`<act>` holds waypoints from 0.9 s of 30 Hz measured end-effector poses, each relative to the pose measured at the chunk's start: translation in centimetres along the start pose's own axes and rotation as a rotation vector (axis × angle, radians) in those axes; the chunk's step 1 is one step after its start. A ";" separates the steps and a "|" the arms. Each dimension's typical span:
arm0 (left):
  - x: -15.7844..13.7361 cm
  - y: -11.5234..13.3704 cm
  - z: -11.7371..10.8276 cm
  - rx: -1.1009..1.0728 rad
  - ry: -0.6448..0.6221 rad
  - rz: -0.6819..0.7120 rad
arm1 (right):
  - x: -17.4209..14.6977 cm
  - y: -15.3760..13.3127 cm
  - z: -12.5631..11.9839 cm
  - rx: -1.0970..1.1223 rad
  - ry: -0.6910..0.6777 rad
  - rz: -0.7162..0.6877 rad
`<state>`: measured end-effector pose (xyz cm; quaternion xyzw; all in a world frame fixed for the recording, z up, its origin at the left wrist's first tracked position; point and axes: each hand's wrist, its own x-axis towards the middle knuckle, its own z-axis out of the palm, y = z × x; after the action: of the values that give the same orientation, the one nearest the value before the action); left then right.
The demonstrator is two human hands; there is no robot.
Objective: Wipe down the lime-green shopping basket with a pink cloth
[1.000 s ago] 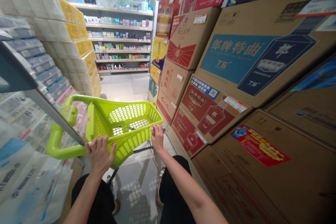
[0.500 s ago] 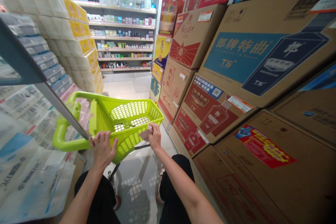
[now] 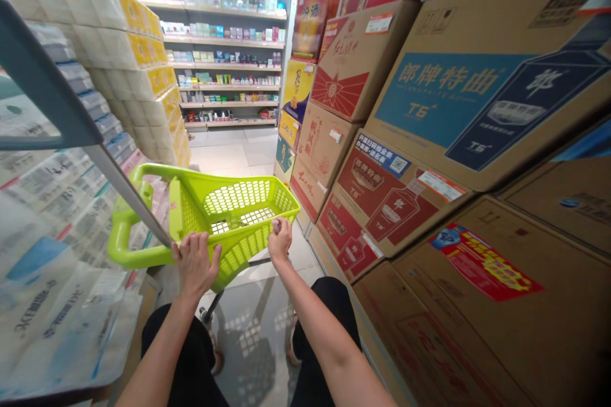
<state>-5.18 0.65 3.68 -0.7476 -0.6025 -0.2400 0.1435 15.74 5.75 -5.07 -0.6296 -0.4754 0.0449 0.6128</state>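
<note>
The fingers [image 3: 191, 244] of the left hand [image 3: 196, 267] are bent over the near rim of the green cart [image 3: 228, 241], with the thumb spread apart from them along the rim. Those of the right hand [image 3: 280, 241] are folded close together at the same rim, farther right; whether something small is pinched in them cannot be told. The cart is stood upright on the tiled floor [image 3: 217, 149], just beyond the legs in black trousers [image 3: 327, 318]. Its long axis is laid mainly left to right across the view, the looped handle [image 3: 120, 238] being turned to the left and the narrower end of the basket being pointed right, toward the stacked boxes [image 3: 432, 102]. By the left hand, the rim is met in the view by a metal bar [image 3: 126, 194], slanted down from a grey handle [image 3: 57, 86]. The left side is lined with white and yellow packs [image 3: 128, 51] and plastic-wrapped packs [image 3: 71, 311]. Small goods are carried by the shelves [image 3: 229, 67] behind.
</note>
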 end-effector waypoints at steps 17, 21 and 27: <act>0.0 -0.4 0.0 -0.040 0.009 0.051 | -5.0 -5.4 2.5 0.142 -0.232 -0.165; -0.7 -1.0 -0.2 -0.170 0.026 0.115 | -4.3 -5.1 2.5 0.097 0.015 0.060; -2.8 -2.0 -0.5 -0.235 0.399 -0.285 | -5.6 -6.7 2.8 0.206 -0.240 -0.143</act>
<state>-7.64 -1.46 2.46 -0.6047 -0.6295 -0.4685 0.1362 7.23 2.77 -3.26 -0.5182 -0.5817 0.1242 0.6146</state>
